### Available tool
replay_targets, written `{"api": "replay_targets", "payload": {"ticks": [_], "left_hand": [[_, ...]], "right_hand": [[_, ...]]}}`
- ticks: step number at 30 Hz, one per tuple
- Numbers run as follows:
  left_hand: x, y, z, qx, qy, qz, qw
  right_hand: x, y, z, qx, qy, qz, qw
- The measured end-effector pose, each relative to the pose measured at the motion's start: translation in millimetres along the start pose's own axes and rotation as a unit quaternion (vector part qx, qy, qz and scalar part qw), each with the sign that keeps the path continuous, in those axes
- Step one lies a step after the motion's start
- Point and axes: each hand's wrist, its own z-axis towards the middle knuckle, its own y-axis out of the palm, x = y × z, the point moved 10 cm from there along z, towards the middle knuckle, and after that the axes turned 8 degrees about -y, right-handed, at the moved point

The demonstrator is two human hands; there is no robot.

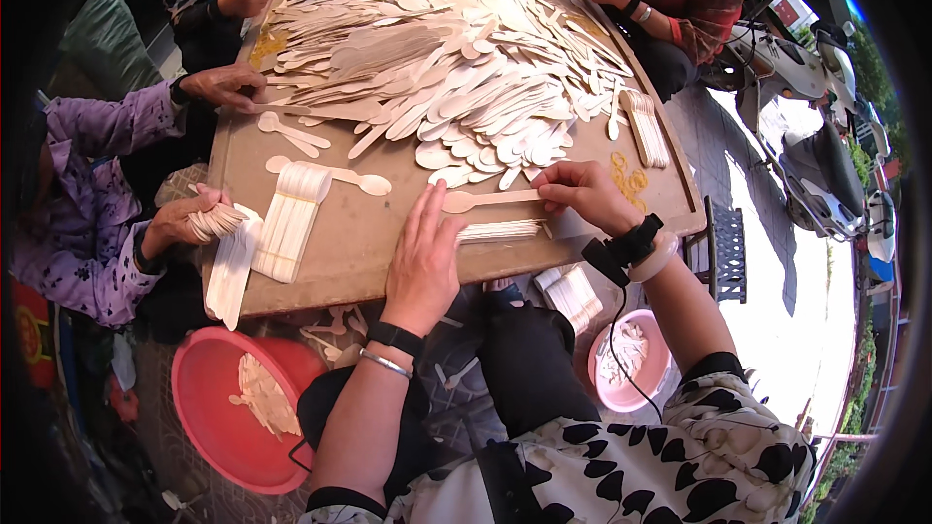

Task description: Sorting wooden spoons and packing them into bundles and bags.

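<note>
Right hand (587,196) pinching a wooden spoon (500,198) at the worktop (359,238)

Near the centre of the frame, the wooden spoon is pointing its bowl end to the left. The right hand is clamping its grip on the handle end, thumb and fingers pressing together there. The left hand (425,257) is resting beside the bowl end, its grip standing apart with thumb and forefinger spreading; whether it is touching the spoon, I cannot tell. Just below the spoon in the frame, a compact row of wooden pieces (500,231) is lying between the two hands.

Toward the top, a large heap of loose spoons (456,58) is covering much of the worktop. Yellow rubber bands (636,180) are lying just right of the right hand, and a stacked bundle (645,131) is sitting farther up, near the right edge of the worktop. Left of centre, a banded bundle (293,218) is lying near a few scattered spoons (373,184).

At the left of the frame, a co-worker's hand (184,217) is holding a fan of wooden pieces (219,222). In the lower left, a red basin (202,408) is holding more pieces; in the lower right, a pink basin (631,396) is doing likewise.
</note>
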Motion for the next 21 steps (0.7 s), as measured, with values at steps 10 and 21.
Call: {"api": "replay_targets", "payload": {"ticks": [10, 21], "left_hand": [[-2, 7, 0, -0.042, -0.006, 0.013, 0.999], [1, 6, 1, -0.015, 0.007, 0.07, 0.997]], "right_hand": [[13, 34, 13, -0.101, 0.021, -0.069, 0.992], [-26, 77, -50, 0.078, -0.239, -0.211, 0.945]]}}
